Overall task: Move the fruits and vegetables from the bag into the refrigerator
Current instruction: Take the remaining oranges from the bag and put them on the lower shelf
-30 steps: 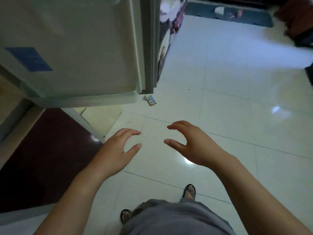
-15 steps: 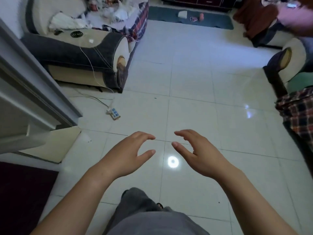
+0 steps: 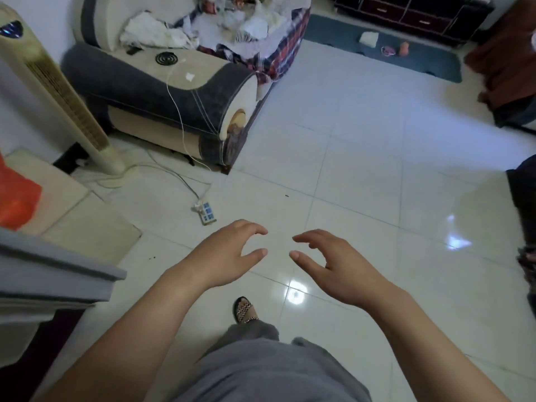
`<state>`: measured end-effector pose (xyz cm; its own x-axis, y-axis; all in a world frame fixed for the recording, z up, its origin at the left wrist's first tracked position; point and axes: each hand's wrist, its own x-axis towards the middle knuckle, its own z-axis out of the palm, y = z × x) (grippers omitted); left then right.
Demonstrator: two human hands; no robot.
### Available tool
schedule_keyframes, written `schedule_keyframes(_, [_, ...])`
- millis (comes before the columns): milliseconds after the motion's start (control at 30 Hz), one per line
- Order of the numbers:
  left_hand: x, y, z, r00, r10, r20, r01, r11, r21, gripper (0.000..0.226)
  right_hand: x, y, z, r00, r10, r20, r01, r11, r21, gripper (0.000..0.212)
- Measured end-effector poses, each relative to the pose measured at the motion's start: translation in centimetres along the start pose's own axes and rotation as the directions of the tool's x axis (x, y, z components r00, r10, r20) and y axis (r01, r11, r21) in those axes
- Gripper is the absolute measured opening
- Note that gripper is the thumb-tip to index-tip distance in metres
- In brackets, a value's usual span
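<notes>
**Step in hand:** judged to be the transit between refrigerator and bag, with nothing carried. The left hand [image 3: 223, 256] and right hand [image 3: 339, 268] are held out ahead. Their fingers are loosely curved, the thumbs face each other, and the two hands are apart. Nothing is gripped by either.

**Task items:** no fruit or vegetable is seen. A red-orange bag [image 3: 16, 195] is cut off by the left edge of the view and lies on a beige slab [image 3: 72, 216] on the floor. Its contents are hidden. A grey-edged panel [image 3: 52, 271] at lower left is taken to be part of the refrigerator, probably its door. The interior is not in view.

**Next move, as judged:** a turn to the left and a reach down toward the bag are called for. One hand would be needed to hold the mouth open and the other to lift an item out. The bag looks like thin plastic, so sagging around the contents is to be expected.

**Edges and room:**
- Open tiled floor [image 3: 362, 169] is available ahead and to the right.
- To the left the passage is narrowed by the corner of the grey panel, which is near the left forearm, and by the edge of the slab.
- A power strip [image 3: 206, 213] with its cable lies on the floor beyond the left hand, between the sofa [image 3: 162, 91] and the slab. It is noted as a trip hazard.
- A tower fan [image 3: 58, 91] stands beyond the slab, beside the sofa.
- One sandalled foot [image 3: 243, 310] is seen below the hands.
</notes>
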<state>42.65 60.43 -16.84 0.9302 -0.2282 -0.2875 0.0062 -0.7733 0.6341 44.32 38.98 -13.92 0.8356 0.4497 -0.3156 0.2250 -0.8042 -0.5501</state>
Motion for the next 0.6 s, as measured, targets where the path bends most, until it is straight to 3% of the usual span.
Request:
schedule_keyframes(167, [8.2,1.5,-5.4,0.998,0.021,-0.063,-0.021,1.0,0.005,0.042,8.3,1.1,-4.8,0.997,0.011,-0.074,-0.011,1.0,0.012,0.049])
schedule_keyframes(333, [10.0,-3.1,-9.3,0.982,-0.15,-0.116,0.15,0.989,-0.016,0.041,18.4,-1.4,-6.2,0.987,-0.156,0.023,0.156,0.988,0.021,0.046])
schedule_keyframes(467, [10.7,-7.6,-12.5,0.902,-0.363,-0.235,0.349,0.932,-0.102,0.043,28.2,-5.3,-6.0,0.922,-0.35,0.167,0.351,0.936,0.03,0.044])
schedule_keyframes(600, [12.9,-10.2,-15.8,0.773,-0.55,-0.315,0.511,0.835,-0.205,0.043,37.4,-9.3,-6.3,0.783,-0.527,0.331,0.549,0.835,0.031,0.045])
